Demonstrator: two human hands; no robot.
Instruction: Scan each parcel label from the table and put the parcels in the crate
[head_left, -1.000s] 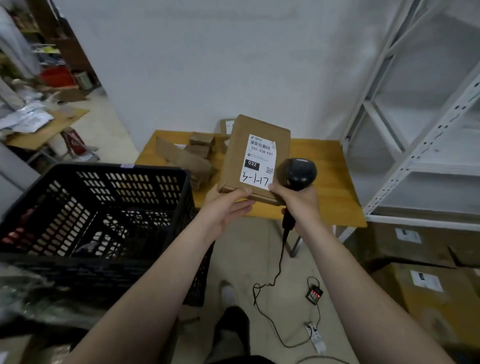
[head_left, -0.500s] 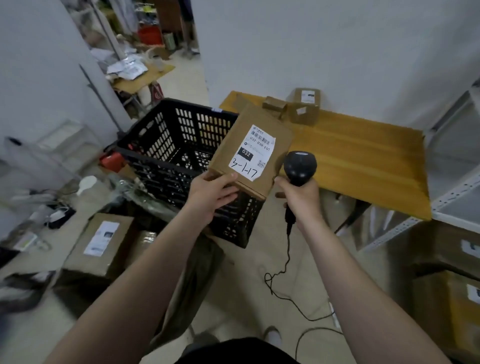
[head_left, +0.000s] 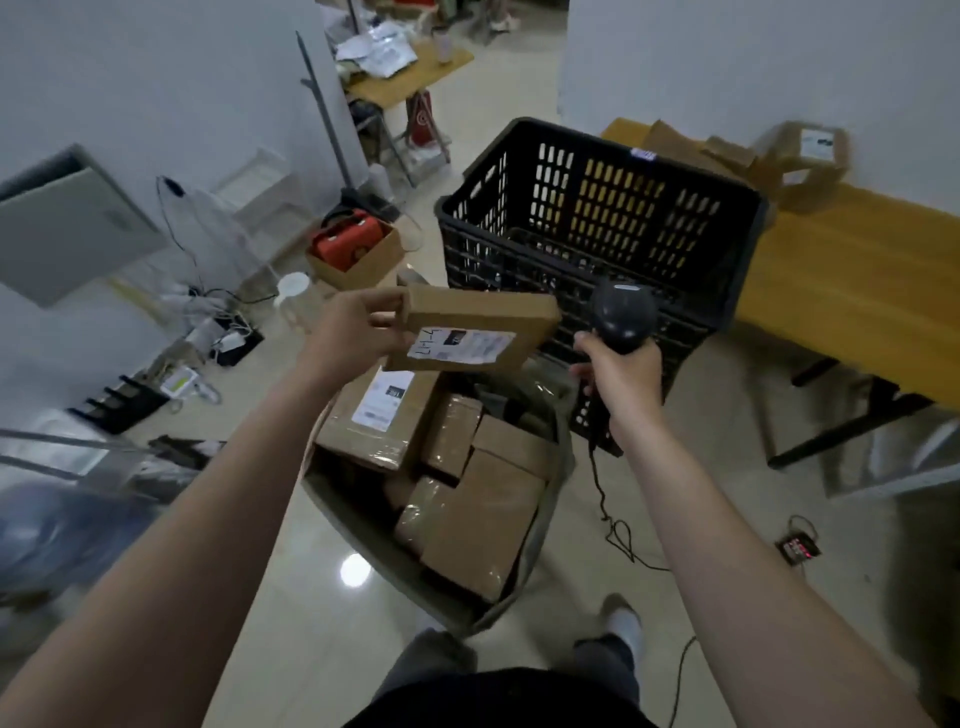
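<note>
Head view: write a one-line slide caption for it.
Left grip holds a labelled parcel over a floor box of parcels; right grip holds the scanner before the black crate.

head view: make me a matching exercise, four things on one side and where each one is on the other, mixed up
Things:
1. flat parcel
2. scanner
3. black crate
4. labelled box

Places:
a. on the wooden table
b. gripped in the right hand
c. held by the left hand above a bin of parcels
d. standing beside the table

Pairs: 1-c, 2-b, 3-d, 4-a
</note>
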